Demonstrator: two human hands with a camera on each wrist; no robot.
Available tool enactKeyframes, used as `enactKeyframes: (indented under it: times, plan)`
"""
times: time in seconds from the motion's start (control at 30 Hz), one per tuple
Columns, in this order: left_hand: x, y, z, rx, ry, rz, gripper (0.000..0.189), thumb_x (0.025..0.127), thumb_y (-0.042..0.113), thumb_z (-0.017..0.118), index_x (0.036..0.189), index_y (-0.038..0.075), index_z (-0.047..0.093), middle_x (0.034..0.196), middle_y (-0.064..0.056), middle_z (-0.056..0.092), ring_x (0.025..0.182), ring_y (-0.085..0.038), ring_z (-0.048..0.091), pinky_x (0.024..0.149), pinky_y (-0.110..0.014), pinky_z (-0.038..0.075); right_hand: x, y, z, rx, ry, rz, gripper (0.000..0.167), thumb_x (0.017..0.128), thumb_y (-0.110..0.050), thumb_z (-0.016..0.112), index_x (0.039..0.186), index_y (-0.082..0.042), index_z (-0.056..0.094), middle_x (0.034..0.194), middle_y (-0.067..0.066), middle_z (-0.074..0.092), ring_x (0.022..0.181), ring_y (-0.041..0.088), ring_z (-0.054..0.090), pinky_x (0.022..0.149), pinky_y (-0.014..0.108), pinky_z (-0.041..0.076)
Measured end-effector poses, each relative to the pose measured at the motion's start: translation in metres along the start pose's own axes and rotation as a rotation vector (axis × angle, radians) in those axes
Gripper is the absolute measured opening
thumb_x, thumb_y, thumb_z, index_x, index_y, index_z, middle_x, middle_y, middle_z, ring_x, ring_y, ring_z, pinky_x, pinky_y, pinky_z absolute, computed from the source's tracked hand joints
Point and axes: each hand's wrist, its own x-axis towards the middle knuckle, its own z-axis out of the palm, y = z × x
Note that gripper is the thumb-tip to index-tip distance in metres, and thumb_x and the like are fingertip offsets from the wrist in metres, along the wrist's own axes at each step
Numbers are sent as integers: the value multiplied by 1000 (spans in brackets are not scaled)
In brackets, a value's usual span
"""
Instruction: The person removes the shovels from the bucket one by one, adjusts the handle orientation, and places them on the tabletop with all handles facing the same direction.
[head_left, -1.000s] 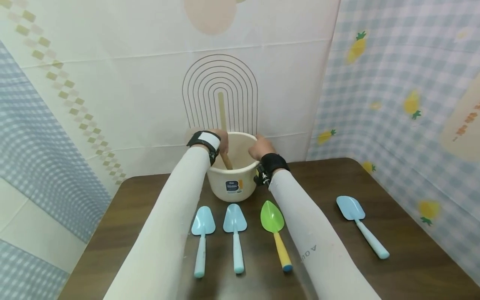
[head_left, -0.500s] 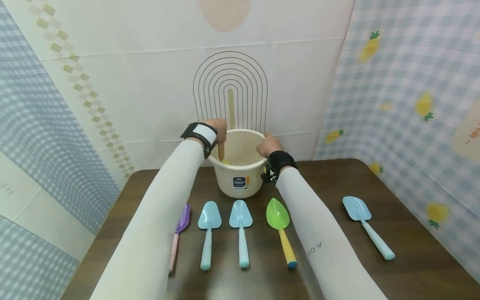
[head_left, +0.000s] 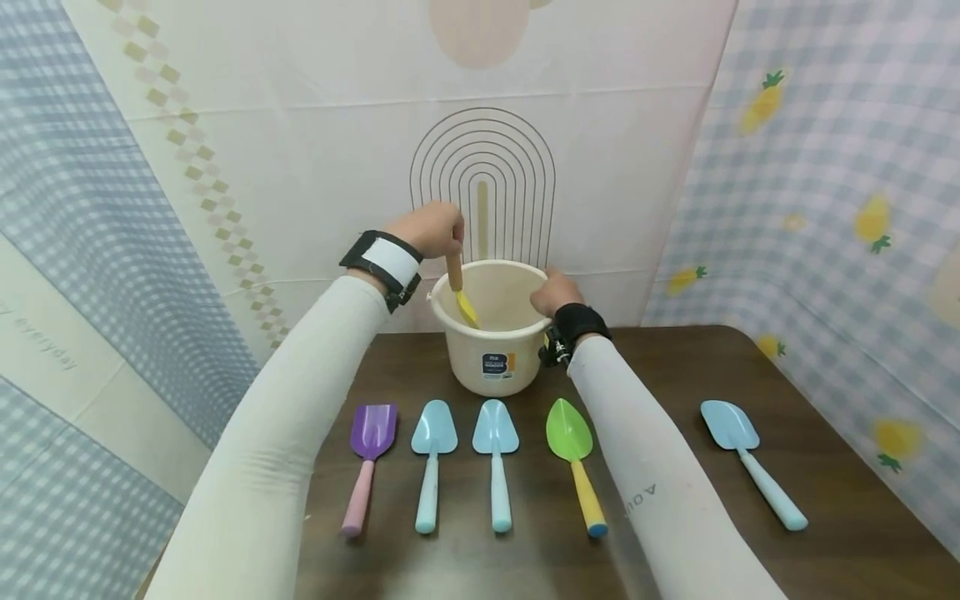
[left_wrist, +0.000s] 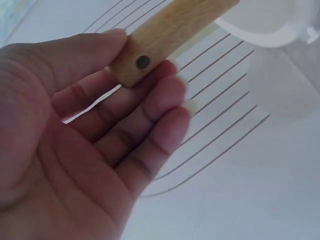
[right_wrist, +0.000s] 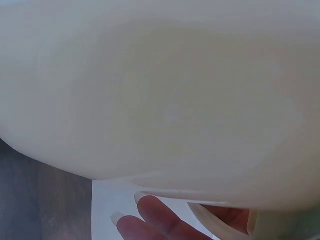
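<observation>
In the head view my left hand [head_left: 431, 228] pinches a trowel with a wooden handle [head_left: 454, 273] by its top end. The trowel's yellow blade [head_left: 467, 308] points down into the mouth of a cream bucket [head_left: 480, 375], near its left side. The left wrist view shows the wooden handle end [left_wrist: 175, 30] between thumb and fingers. My right hand [head_left: 557, 293] grips the bucket's right rim; in the right wrist view its fingertips [right_wrist: 160, 215] show by the rim, and the bucket wall [right_wrist: 170, 110] fills most of that view.
On the dark table [head_left: 645, 367] a purple trowel [head_left: 373, 429], two light blue trowels [head_left: 433, 429] and a green one [head_left: 568, 429] lie in a row before the bucket. Another blue trowel [head_left: 731, 425] lies at the right. Patterned cloth [head_left: 622, 167] hangs behind.
My left hand has risen and moved back out of the bucket, lifting the trowel so its yellow blade shows. The right hand stays on the rim. The camera has turned slightly left.
</observation>
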Motion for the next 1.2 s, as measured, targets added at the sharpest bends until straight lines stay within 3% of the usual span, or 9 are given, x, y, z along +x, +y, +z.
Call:
enactKeyframes:
  times: [0.1, 0.27, 0.53, 0.8, 0.93, 1.2]
  plan:
    - [-7, -4, -9, 33, 68, 47, 15, 101, 11, 61, 100, -1, 71, 104, -15, 71, 89, -25, 60, 82, -37, 54, 3, -2, 2, -14, -1, -5, 60, 93, -6, 54, 152, -6, 45, 141, 21, 60, 113, 34, 64, 103, 46, 54]
    - [-26, -9, -27, 61, 180, 66, 23, 105, 18, 55, 101, 0, 69, 96, -13, 68, 82, -23, 58, 75, -36, 51, 7, -8, 4, -33, -19, -6, 64, 94, -6, 54, 157, -7, 40, 147, 22, 55, 121, 36, 60, 107, 47, 51]
    - [-58, -12, -48, 20, 315, 47, 28, 107, 21, 56, 109, -4, 68, 103, -19, 69, 88, -27, 58, 81, -40, 51, 14, -7, 7, -14, -26, -15, 61, 94, -6, 54, 153, -6, 43, 142, 21, 58, 113, 34, 63, 101, 46, 54]
    - [-88, -21, -69, -3, 403, -8, 31, 107, 22, 57, 113, -6, 70, 108, -21, 72, 93, -30, 62, 84, -42, 52, 18, -8, 5, -38, -11, -22, 62, 94, -8, 53, 155, -7, 41, 142, 22, 58, 111, 33, 63, 100, 44, 54]
    - [-106, -28, -71, 13, 446, -11, 32, 107, 22, 58, 109, -6, 72, 103, -22, 72, 87, -31, 61, 77, -42, 50, 16, -9, 5, -37, -8, -30, 60, 94, -7, 52, 153, -4, 43, 139, 22, 60, 104, 31, 65, 93, 41, 57]
    - [-155, -61, -53, 27, 498, -8, 26, 104, 17, 62, 100, -6, 75, 90, -22, 71, 70, -28, 55, 60, -35, 41, 12, -17, 8, -24, 2, -28, 57, 94, -6, 52, 151, -4, 46, 136, 22, 61, 94, 27, 66, 80, 35, 59]
